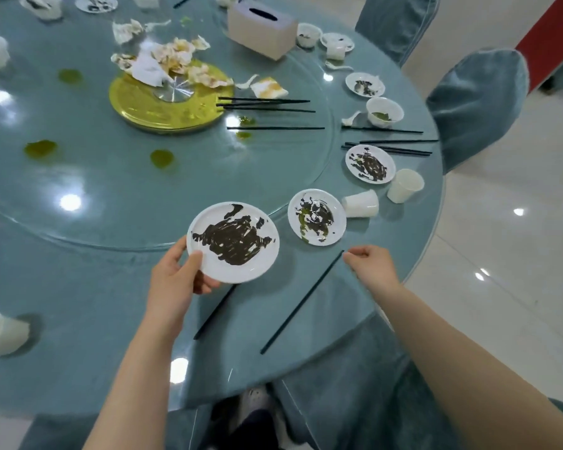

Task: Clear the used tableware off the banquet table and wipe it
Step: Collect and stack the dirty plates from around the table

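Here, left hand (pixel 176 274) gripping stained plate (pixel 233 242); right hand (pixel 369 264), loosely curled, at far tip of chopstick (pixel 301 303) slanting back toward body.

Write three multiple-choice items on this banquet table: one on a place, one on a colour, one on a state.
1. Where does the tissue box stand?
A. far side, on the glass turntable
B. on a chair
C. beside the left hand

2. What colour are the chopsticks?
A. red
B. black
C. white

3. How do the two paper cups near the right edge lie?
A. stacked upright
B. upside down
C. tipped on their sides

Answers: A, it sits beyond the gold disc; B, all the sticks are dark; C, both open mouths face sideways.
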`<move>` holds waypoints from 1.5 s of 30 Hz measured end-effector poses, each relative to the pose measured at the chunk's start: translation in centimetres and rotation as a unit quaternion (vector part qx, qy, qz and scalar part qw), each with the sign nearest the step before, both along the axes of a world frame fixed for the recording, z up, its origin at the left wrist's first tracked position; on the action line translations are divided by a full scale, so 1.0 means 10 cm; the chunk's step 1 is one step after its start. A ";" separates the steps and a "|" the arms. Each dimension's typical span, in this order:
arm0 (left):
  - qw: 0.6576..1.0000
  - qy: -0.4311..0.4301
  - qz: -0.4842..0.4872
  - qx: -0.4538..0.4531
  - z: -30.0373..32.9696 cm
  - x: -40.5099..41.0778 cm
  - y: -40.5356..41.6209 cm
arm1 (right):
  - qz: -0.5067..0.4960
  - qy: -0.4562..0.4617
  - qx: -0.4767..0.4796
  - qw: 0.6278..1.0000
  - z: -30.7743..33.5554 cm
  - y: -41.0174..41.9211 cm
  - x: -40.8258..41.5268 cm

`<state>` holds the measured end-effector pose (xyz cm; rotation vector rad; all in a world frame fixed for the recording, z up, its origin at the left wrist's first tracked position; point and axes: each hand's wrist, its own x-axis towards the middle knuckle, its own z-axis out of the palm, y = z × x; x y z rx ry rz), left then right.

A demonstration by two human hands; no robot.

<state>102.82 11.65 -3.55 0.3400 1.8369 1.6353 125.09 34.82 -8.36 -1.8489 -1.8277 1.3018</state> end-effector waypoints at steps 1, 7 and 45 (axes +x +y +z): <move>1.000 -0.001 0.003 -0.004 -0.03 -0.04 0.01 | -0.001 -0.013 -0.001 1.000 -0.05 0.07 -0.07; 1.000 -0.010 0.013 -0.023 -0.12 -0.17 -0.01 | -0.032 -0.064 0.014 0.997 -0.21 0.31 -0.42; 0.955 0.062 -0.288 0.047 0.57 2.97 -0.03 | -0.161 0.116 0.141 0.970 1.38 -1.50 3.34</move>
